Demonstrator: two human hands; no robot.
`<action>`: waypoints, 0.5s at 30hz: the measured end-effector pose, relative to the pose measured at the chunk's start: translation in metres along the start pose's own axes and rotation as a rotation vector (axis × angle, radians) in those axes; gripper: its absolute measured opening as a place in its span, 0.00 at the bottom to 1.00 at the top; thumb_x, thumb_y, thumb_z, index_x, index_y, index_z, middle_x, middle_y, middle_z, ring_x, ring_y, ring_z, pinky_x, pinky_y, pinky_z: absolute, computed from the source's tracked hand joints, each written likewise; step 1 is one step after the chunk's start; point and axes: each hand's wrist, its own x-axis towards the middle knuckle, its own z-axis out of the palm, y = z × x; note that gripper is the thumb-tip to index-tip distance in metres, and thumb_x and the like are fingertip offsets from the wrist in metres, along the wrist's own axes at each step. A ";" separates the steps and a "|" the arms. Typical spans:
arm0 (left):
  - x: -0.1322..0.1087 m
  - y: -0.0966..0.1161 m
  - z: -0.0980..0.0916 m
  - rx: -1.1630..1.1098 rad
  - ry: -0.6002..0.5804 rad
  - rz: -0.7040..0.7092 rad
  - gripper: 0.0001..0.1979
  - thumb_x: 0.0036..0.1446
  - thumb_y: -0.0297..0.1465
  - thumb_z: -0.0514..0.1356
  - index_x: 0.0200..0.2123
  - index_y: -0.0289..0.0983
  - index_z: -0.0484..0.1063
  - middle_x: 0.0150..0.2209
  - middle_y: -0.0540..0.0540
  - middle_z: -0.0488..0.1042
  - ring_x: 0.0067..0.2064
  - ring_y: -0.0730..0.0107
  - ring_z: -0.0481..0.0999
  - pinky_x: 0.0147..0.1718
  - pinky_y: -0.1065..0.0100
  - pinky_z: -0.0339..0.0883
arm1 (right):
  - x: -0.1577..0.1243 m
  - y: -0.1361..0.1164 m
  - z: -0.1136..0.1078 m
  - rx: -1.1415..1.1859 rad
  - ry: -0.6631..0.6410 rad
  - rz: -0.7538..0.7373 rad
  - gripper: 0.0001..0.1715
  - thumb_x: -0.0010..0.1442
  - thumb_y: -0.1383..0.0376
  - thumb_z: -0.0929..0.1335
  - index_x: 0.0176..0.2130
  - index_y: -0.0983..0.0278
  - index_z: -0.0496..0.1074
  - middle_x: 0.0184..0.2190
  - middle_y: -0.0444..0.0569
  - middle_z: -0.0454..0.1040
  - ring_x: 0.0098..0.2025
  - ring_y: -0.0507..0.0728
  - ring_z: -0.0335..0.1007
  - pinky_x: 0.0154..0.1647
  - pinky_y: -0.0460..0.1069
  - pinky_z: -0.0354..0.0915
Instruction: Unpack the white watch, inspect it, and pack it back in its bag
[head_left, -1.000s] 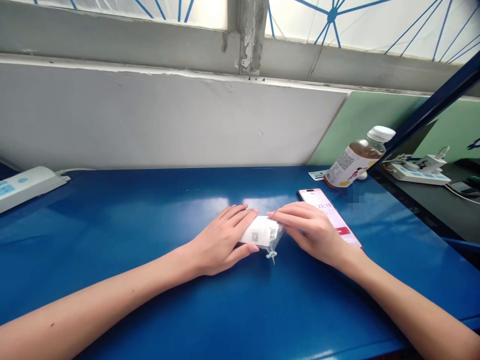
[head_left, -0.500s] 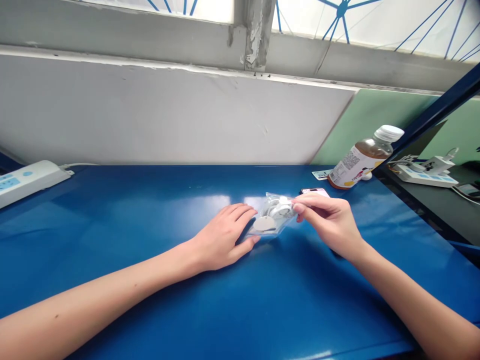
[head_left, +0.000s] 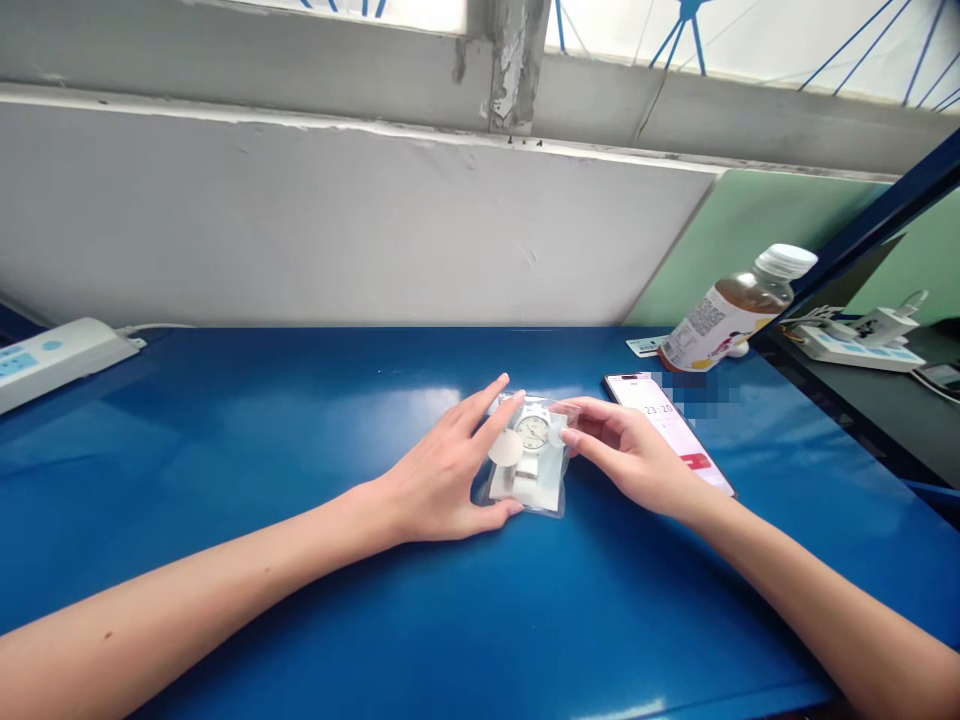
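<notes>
A clear plastic bag (head_left: 551,490) lies on the blue table between my hands. Inside it are a white watch (head_left: 533,432) with a round dial, a round whitish disc (head_left: 506,448) and a white card. My left hand (head_left: 450,470) rests at the bag's left side, thumb and fingers spread around that edge. With thumb and fingertips, my right hand (head_left: 626,450) pinches the bag's upper right edge. Just beyond my right hand is a phone (head_left: 664,415) with a lit screen, partly behind the wrist.
A capped drink bottle (head_left: 724,320) stands at the back right beside a small card (head_left: 643,347). One white power strip (head_left: 64,358) is at the far left of the blue table (head_left: 300,620); another (head_left: 859,347) lies on a dark surface at right.
The bag has come down flatter, its watch dial now facing up. My right hand has moved left and lower, uncovering the phone. The fingers of my left hand have spread wider.
</notes>
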 end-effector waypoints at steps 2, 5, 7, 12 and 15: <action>0.000 0.000 0.000 -0.005 0.006 0.001 0.55 0.53 0.38 0.69 0.72 0.41 0.35 0.73 0.32 0.39 0.72 0.41 0.46 0.66 0.44 0.55 | -0.001 0.001 0.001 -0.014 -0.007 -0.035 0.20 0.66 0.58 0.68 0.56 0.59 0.70 0.53 0.52 0.77 0.52 0.61 0.74 0.50 0.56 0.74; 0.000 0.000 0.000 0.005 0.009 0.000 0.55 0.52 0.39 0.69 0.72 0.41 0.35 0.73 0.31 0.37 0.72 0.40 0.45 0.65 0.43 0.55 | -0.002 0.003 0.003 -0.050 0.001 -0.081 0.22 0.66 0.60 0.68 0.59 0.57 0.68 0.56 0.51 0.74 0.55 0.61 0.73 0.52 0.56 0.73; 0.000 0.000 0.000 0.011 0.001 -0.006 0.55 0.53 0.40 0.69 0.72 0.41 0.35 0.73 0.31 0.40 0.72 0.40 0.46 0.65 0.43 0.56 | -0.002 0.004 0.004 -0.094 0.023 -0.105 0.22 0.66 0.60 0.68 0.59 0.57 0.68 0.56 0.51 0.74 0.53 0.60 0.73 0.51 0.56 0.74; 0.000 -0.003 0.002 0.002 -0.021 -0.046 0.54 0.50 0.46 0.70 0.70 0.36 0.42 0.68 0.29 0.54 0.69 0.39 0.54 0.64 0.43 0.58 | 0.000 0.008 0.004 -0.228 0.057 -0.148 0.22 0.66 0.61 0.68 0.59 0.57 0.68 0.52 0.50 0.77 0.47 0.58 0.75 0.47 0.55 0.75; 0.001 -0.004 0.003 0.019 -0.019 -0.062 0.52 0.48 0.50 0.69 0.67 0.33 0.50 0.65 0.29 0.60 0.67 0.38 0.59 0.63 0.42 0.59 | 0.001 0.012 0.004 -0.304 0.058 -0.187 0.22 0.67 0.62 0.67 0.59 0.57 0.68 0.49 0.49 0.78 0.47 0.59 0.76 0.47 0.55 0.75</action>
